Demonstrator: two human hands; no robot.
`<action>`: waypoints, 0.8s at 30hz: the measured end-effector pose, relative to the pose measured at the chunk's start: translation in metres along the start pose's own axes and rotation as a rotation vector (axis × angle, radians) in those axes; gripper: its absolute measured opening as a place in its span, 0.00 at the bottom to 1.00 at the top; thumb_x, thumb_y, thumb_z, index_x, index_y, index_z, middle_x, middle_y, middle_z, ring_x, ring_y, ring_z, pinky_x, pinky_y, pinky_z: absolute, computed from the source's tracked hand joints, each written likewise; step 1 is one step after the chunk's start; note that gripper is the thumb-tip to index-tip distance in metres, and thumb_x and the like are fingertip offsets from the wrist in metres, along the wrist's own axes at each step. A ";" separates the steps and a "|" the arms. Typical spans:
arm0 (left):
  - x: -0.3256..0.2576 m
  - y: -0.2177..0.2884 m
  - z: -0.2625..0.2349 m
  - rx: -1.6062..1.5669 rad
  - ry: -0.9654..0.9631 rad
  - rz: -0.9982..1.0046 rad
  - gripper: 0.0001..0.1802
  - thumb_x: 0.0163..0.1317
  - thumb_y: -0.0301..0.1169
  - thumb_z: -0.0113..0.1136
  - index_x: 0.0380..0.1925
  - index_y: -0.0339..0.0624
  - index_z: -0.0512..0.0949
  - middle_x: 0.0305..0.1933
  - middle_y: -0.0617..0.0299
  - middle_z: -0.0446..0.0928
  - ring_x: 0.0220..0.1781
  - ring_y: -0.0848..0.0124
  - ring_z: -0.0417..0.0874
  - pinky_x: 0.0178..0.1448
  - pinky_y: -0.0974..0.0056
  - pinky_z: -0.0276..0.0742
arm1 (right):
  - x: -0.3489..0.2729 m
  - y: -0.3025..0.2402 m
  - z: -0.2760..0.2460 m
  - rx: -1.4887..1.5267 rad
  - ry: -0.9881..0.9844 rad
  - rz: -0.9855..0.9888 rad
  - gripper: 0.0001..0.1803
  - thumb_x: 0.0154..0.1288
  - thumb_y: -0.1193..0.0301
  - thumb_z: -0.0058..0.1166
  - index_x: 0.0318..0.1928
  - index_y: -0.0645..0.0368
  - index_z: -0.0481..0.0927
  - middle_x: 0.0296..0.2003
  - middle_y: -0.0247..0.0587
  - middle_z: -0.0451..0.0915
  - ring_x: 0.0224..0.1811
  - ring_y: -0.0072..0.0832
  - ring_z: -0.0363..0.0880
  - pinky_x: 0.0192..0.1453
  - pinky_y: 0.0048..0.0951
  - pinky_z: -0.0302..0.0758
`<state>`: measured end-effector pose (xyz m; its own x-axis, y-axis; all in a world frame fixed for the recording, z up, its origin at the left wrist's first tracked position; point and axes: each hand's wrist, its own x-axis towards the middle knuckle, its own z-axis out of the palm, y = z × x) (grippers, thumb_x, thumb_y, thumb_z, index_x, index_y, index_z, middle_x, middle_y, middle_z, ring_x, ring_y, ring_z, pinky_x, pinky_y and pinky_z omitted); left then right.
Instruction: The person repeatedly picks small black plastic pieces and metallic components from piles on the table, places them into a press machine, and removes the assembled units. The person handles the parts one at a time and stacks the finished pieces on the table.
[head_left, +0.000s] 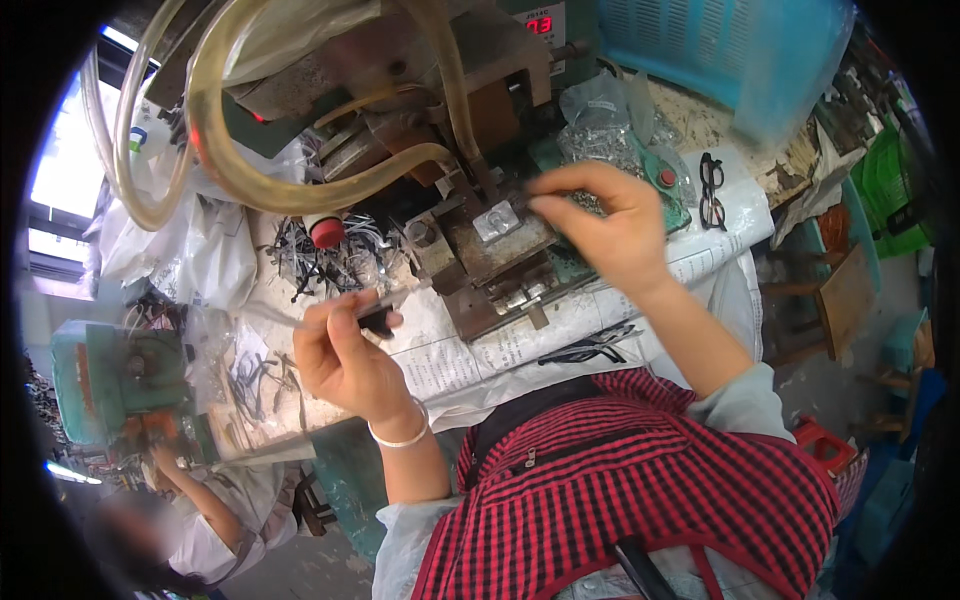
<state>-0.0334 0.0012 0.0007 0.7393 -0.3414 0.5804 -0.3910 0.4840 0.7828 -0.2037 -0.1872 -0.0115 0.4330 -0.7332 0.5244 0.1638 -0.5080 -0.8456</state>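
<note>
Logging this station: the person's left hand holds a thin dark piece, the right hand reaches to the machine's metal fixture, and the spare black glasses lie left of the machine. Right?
Not quite. The head view shows the black glasses lying right of the machine. The left hand and right hand are as stated.

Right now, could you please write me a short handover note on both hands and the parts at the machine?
Left hand: pinching a thin dark strip part, held above the paper-covered bench.
Right hand: fingertips at the small metal block on the machine's fixture; whether it grips anything is unclear.
Done: nothing is visibly finished.
Left: the strip part is not yet at the fixture. Loose dark strips lie behind it, a bag of small metal pieces beyond.
</note>
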 end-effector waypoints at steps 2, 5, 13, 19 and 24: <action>0.005 -0.007 0.006 0.000 0.043 -0.030 0.07 0.76 0.26 0.56 0.40 0.31 0.76 0.38 0.47 0.82 0.30 0.67 0.84 0.27 0.67 0.86 | 0.000 -0.007 0.026 -0.048 0.077 -0.095 0.12 0.58 0.76 0.71 0.43 0.62 0.87 0.37 0.40 0.89 0.41 0.27 0.87 0.48 0.27 0.80; 0.015 0.006 0.017 -0.039 -0.008 0.076 0.08 0.76 0.27 0.57 0.40 0.31 0.76 0.38 0.47 0.82 0.30 0.66 0.84 0.27 0.66 0.85 | -0.004 0.002 0.046 0.121 0.147 0.032 0.18 0.58 0.76 0.72 0.49 0.62 0.84 0.37 0.39 0.88 0.42 0.25 0.87 0.49 0.25 0.79; 0.053 0.009 0.037 0.030 -0.145 0.299 0.05 0.74 0.21 0.58 0.40 0.27 0.76 0.39 0.44 0.85 0.35 0.64 0.88 0.32 0.63 0.89 | -0.014 0.002 0.053 0.350 0.063 0.118 0.29 0.61 0.84 0.69 0.63 0.69 0.75 0.53 0.47 0.83 0.49 0.24 0.85 0.58 0.25 0.80; 0.056 0.010 0.037 0.078 -0.180 0.296 0.06 0.73 0.20 0.57 0.39 0.24 0.75 0.39 0.42 0.84 0.36 0.62 0.89 0.33 0.63 0.92 | -0.012 -0.002 0.055 0.368 0.082 0.158 0.31 0.61 0.83 0.69 0.64 0.69 0.74 0.53 0.46 0.84 0.48 0.23 0.85 0.58 0.25 0.79; 0.055 0.012 0.036 0.069 -0.188 0.294 0.05 0.73 0.19 0.58 0.38 0.23 0.75 0.41 0.41 0.84 0.37 0.61 0.89 0.36 0.61 0.94 | -0.007 -0.017 0.046 0.303 0.029 0.278 0.31 0.61 0.81 0.69 0.65 0.67 0.74 0.46 0.42 0.86 0.48 0.21 0.84 0.57 0.23 0.79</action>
<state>-0.0170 -0.0411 0.0500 0.4786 -0.3408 0.8092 -0.6128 0.5303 0.5858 -0.1687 -0.1524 -0.0055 0.4730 -0.8385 0.2706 0.2995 -0.1359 -0.9444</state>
